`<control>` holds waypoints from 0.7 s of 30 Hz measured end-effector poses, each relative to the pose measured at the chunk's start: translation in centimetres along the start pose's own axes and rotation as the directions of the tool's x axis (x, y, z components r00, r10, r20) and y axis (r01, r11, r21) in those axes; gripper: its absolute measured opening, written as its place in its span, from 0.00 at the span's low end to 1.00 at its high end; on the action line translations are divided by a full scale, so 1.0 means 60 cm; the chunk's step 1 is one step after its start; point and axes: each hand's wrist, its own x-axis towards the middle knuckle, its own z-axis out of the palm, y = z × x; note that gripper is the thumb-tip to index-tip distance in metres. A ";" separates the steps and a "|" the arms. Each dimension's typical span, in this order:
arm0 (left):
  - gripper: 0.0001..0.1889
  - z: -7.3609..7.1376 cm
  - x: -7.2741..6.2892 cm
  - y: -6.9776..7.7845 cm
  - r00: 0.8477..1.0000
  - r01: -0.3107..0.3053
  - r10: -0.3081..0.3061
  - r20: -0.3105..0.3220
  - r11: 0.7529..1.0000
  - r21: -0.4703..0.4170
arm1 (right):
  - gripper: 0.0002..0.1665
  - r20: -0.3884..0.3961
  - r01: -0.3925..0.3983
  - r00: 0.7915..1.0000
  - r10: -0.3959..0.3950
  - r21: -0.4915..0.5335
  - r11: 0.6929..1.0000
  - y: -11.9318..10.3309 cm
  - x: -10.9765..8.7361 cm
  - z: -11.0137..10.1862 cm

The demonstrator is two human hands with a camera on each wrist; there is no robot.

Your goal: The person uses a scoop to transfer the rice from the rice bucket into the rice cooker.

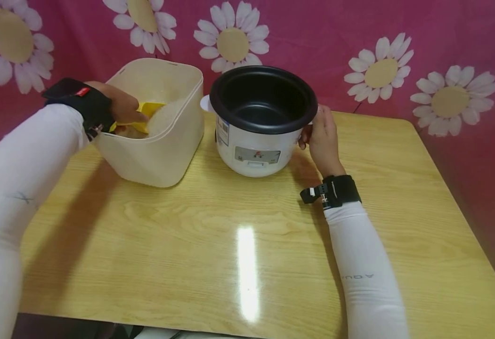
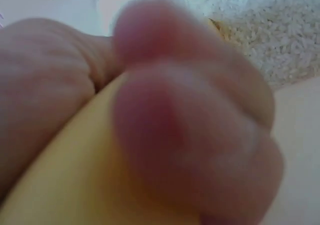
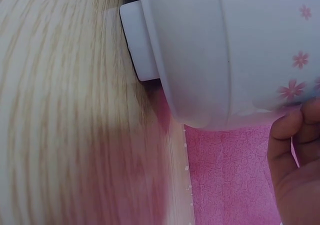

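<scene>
"Scoop (image 1: 150, 109): how is it held?"

"By the left hand (image 1: 120, 101). Its yellow handle is clasped by curled fingers (image 2: 215, 155), seen blurred and close in the left wrist view."

"And what is found around that grip?"

"The bin (image 1: 150, 162) is reached into, so the grip is surrounded by its pale walls. Rice (image 2: 285, 40) is seen just past the fingers, and the scoop is partly hidden by the hand."

"What is held by the right hand (image 1: 325, 141)?"

"The cooker (image 1: 255, 153) is grasped at its side, with the fingers bent there. Pink flowers are printed on the white shell, right beside the fingertips."

"Where is the cooker placed?"

"Between the two grips, near the bin. It is stood upright on the table (image 1: 188, 245), and its dark pot (image 1: 268, 110) is faced upward."

"Anything farther off?"

"Beyond both grips, a pink cloth (image 1: 302, 28) patterned with white daisies is seen."
</scene>
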 end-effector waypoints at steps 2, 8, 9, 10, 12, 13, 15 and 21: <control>0.30 0.001 -0.001 0.001 1.000 0.004 -0.003 0.009 0.999 -0.047 | 0.13 -0.004 0.003 1.000 -0.003 -0.012 1.000 0.000 -0.001 0.001; 0.32 0.001 -0.003 0.001 0.999 0.026 -0.021 0.033 0.986 -0.163 | 0.13 -0.008 0.004 1.000 -0.004 0.004 1.000 0.000 -0.001 0.004; 0.32 0.001 -0.003 0.000 0.999 0.027 -0.021 0.037 0.983 -0.182 | 0.13 -0.008 0.005 1.000 -0.005 0.000 1.000 0.000 -0.001 0.004; 0.32 0.001 -0.002 0.000 0.999 0.021 -0.014 0.041 0.980 -0.197 | 0.13 -0.008 0.006 1.000 -0.006 -0.003 1.000 0.001 -0.001 0.004; 0.32 0.000 -0.002 -0.001 0.999 0.017 -0.005 0.053 0.971 -0.237 | 0.13 -0.007 0.010 1.000 -0.010 -0.016 1.000 0.001 -0.002 0.003; 0.32 -0.001 -0.001 -0.002 0.998 0.013 0.003 0.062 0.966 -0.257 | 0.14 -0.006 0.012 1.000 -0.012 -0.021 1.000 0.001 -0.002 0.003; 0.32 -0.003 -0.001 -0.001 0.997 0.013 0.009 0.074 0.957 -0.289 | 0.14 -0.003 0.014 1.000 -0.015 -0.031 0.999 0.000 -0.001 0.001; 0.32 -0.013 -0.010 0.002 0.994 0.000 0.034 0.101 0.947 -0.320 | 0.14 -0.005 0.010 1.000 -0.010 -0.049 0.999 0.000 0.000 0.003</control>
